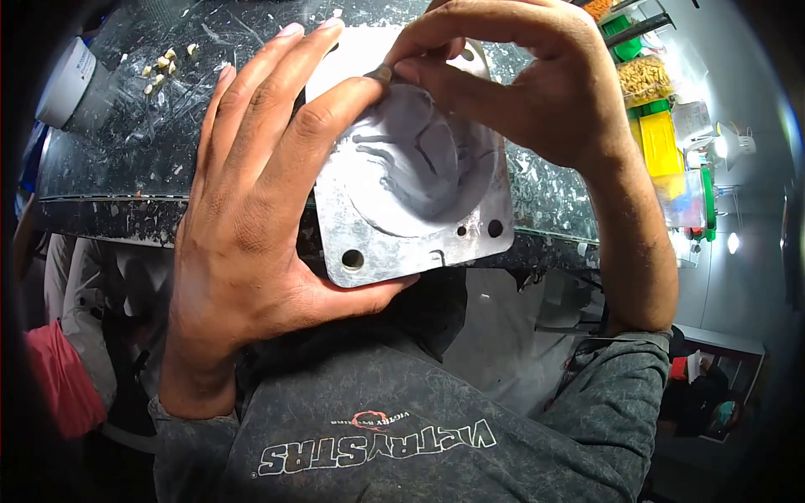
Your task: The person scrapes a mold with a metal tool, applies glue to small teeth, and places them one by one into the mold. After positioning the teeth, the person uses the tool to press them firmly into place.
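A silver metal mould plate [369,239] with round holes near its corners lies at the near edge of the dark bench. Its rounded, sculpted cavity [419,168] is greyish inside. My left hand [251,193] grips the plate from the left, thumb along the near edge and index finger reaching over the cavity's far rim. There, my right hand [528,80] is closed in a pinch, its fingertips close to my left index fingertip. A small dark grey bit [384,73] shows between the fingertips. What the right fingers pinch is mostly hidden.
The dark, scuffed bench [126,159] carries small pale pieces [161,69] and a white container [67,84] at the left. To the right stand several bins, among them a yellow bin [661,144] and a bag of yellowish pieces [644,81].
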`<state>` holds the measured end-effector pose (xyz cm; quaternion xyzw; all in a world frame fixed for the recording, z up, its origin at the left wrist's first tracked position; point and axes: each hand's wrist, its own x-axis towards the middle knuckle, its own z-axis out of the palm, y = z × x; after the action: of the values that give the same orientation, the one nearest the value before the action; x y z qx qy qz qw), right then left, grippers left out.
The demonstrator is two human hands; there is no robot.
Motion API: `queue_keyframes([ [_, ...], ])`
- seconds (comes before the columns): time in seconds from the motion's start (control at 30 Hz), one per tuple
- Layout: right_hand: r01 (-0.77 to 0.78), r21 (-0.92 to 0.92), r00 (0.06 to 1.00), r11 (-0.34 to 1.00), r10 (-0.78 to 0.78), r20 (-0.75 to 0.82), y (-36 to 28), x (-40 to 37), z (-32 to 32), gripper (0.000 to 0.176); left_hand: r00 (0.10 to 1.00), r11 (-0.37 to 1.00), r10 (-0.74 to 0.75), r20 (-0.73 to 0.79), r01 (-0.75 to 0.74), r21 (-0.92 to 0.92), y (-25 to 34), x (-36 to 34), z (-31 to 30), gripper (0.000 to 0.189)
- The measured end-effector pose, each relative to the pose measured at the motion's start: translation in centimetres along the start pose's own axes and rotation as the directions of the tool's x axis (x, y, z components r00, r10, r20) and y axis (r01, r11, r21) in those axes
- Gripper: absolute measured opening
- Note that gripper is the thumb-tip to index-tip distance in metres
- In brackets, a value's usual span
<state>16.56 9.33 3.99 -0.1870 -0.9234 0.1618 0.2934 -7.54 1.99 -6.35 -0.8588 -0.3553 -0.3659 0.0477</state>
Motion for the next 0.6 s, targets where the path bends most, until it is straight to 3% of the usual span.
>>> queue_keyframes([
  [0.07, -0.007, -0.001, 1.000, 1.000, 0.007, 0.020, -0.3, 0.1, -0.2, 0.015, 0.998, 0.999, 0.029, -0.055, -0.028, 0.032, 0.1, 0.1, 0.0, 0.107],
  [0.13, 0.004, -0.008, 1.000, 1.000, -0.003, 0.030, 0.1, 0.1, -0.1, 0.016, 0.995, 1.000, -0.028, 0.098, 0.028, 0.008, 0.4, 0.1, -1.1, 0.107],
  [0.17, 0.013, -0.016, 0.999, 1.000, -0.013, 0.041, 0.3, 0.1, -0.1, 0.017, 0.995, 1.000, -0.028, 0.098, 0.028, 0.009, 0.1, 0.0, -0.5, 0.107],
  [0.23, 0.000, -0.077, 0.997, 0.997, 0.006, 0.072, -1.2, 0.7, -0.3, 0.017, 0.990, 0.996, 0.088, -0.109, -0.085, 0.038, -0.8, -0.1, 1.3, 0.108],
  [0.27, -0.012, -0.138, 0.995, 0.990, 0.027, 0.101, -1.8, 0.9, -0.5, 0.018, 0.990, 0.996, 0.088, -0.108, -0.085, 0.037, -0.6, -0.1, 0.8, 0.108],
  [0.33, -0.032, -0.123, 0.990, 0.992, 0.048, 0.130, -1.9, 1.2, -0.7, 0.018, 0.995, 1.000, -0.021, 0.098, 0.019, 0.017, 0.2, 0.0, -1.1, 0.106],
  [0.37, -0.052, -0.108, 0.985, 0.993, 0.069, 0.159, -1.9, 1.2, -0.7, 0.019, 0.995, 1.000, -0.021, 0.099, 0.020, 0.017, 0.5, 0.3, -1.3, 0.106],
  [0.4, -0.051, -0.107, 0.985, 0.993, 0.068, 0.160, -1.3, 1.0, -0.5, 0.019, 0.999, 0.999, 0.006, 0.047, -0.004, -0.040, 0.9, 0.7, -1.2, 0.108],
  [0.47, 0.056, 0.064, 0.997, 0.996, -0.059, 0.046, 0.2, 0.5, 0.1, 0.018, 1.000, 0.995, 0.029, -0.006, -0.030, -0.096, 1.9, 1.2, -1.9, 0.110],
  [0.53, 0.050, 0.070, 0.998, 0.996, -0.053, 0.036, 0.4, 0.3, -0.1, 0.018, 0.979, 0.919, -0.186, 0.085, 0.204, -0.338, 3.2, 1.7, -3.1, 0.117],
  [0.6, 0.041, 0.077, 0.999, 0.996, -0.043, 0.028, 0.6, -0.1, -0.6, 0.017, 0.979, 0.900, -0.188, 0.075, 0.203, -0.385, 3.4, 2.1, -2.8, 0.120],
])
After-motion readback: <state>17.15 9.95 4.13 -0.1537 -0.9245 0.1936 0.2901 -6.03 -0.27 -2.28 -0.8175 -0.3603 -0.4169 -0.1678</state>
